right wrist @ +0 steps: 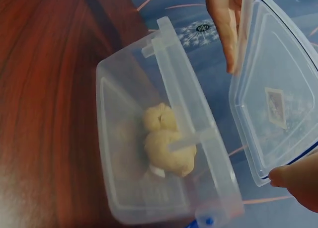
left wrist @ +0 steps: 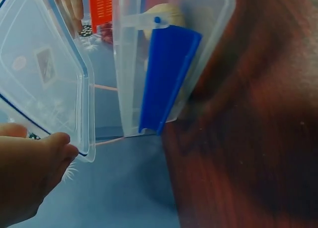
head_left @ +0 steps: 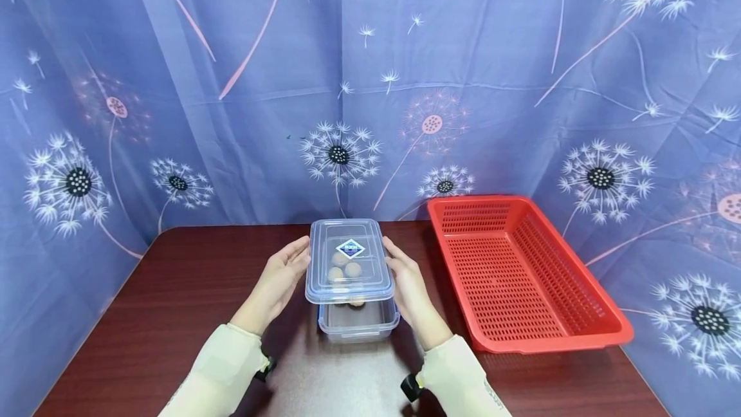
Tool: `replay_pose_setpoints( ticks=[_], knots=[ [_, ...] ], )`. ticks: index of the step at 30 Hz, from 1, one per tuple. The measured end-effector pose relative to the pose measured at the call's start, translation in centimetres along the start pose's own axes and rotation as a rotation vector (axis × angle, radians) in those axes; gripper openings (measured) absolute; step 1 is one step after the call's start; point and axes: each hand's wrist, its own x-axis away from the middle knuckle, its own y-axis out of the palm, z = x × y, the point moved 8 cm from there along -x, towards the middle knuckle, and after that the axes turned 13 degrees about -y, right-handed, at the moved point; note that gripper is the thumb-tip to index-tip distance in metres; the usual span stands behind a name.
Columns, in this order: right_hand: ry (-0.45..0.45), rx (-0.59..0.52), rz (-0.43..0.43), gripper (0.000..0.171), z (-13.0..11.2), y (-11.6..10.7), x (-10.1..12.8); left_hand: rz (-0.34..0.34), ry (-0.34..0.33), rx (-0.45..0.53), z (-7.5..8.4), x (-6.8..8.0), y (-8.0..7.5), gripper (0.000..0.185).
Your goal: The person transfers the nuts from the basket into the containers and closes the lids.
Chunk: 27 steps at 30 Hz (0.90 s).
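Observation:
A clear plastic lid [head_left: 350,250] with a blue rim and a diamond-shaped label is held up between both hands. My left hand [head_left: 280,280] grips its left edge, and my right hand [head_left: 410,283] grips the right edge. Below it a clear plastic container [head_left: 360,332] stands on the table, apart from the lid in both wrist views. Several round beige pieces [right wrist: 170,151] lie inside; their exact kind is unclear. They also show through the lid in the head view. A blue side latch [left wrist: 169,79] hangs unfastened on the container.
To the right, a red perforated plastic basket [head_left: 503,288] sits on the dark wood-grain table [head_left: 173,314]. A blue curtain [head_left: 376,69] with a dandelion pattern hangs behind and around the table.

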Motion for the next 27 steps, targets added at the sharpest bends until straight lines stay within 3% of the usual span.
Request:
replay_pose_setpoints(
  ticks=[6,11,21,27],
  knots=[
    [0.020,0.056,-0.053,0.052,0.4,-0.6,0.6,-0.011,-0.014,-0.039,-1.2,-0.4,0.2,0.056],
    [0.006,0.094,-0.045,0.051,0.8,-1.4,0.8,-0.005,-0.010,-0.062,-2.1,-0.5,0.5,0.056],
    [-0.019,0.144,-0.058,0.052,1.5,-2.5,1.3,0.036,-0.027,-0.131,-3.6,-1.2,0.6,0.053],
    [-0.026,0.239,-0.053,0.051,1.9,-3.0,1.4,0.077,-0.049,-0.185,-4.1,-1.2,0.6,0.054]
  ],
)
